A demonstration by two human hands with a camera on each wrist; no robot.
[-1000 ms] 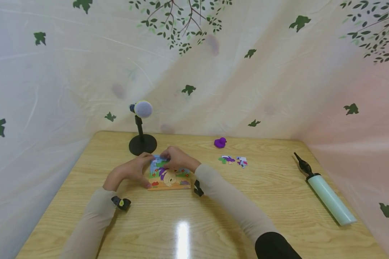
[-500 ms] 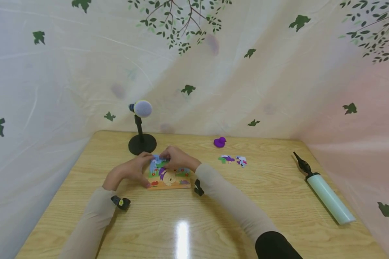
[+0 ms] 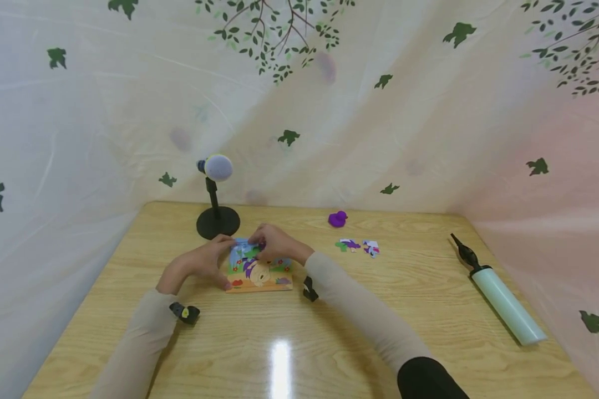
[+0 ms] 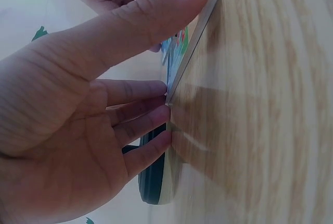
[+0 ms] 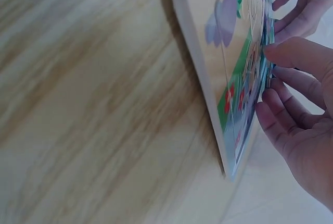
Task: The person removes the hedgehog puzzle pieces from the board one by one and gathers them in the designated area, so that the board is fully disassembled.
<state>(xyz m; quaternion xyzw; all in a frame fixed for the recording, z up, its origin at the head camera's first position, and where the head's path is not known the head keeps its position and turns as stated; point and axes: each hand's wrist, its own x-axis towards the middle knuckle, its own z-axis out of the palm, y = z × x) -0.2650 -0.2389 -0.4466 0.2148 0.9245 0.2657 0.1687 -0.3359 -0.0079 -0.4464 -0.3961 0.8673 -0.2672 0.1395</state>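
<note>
A jigsaw puzzle board, printed with a cartoon pony, flowers and fruit, lies on the table in the head view. My left hand holds its left side, thumb at the near corner and fingers at the far corner; in the left wrist view the fingers look fairly straight. Over the board's upper part, my right hand pinches a small puzzle piece, mostly hidden by the fingers. In the right wrist view, the right thumb and fingers meet close to the board's surface.
Two loose puzzle pieces lie right of the board, behind them a purple toy duck. A round-headed device on a black stand is behind the left hand. A pale green hand pump lies at the right edge of the wooden table.
My right hand has shifted slightly to the right over the board, and a purple bit now shows at its fingertips. My left hand has kept its place on the board.
</note>
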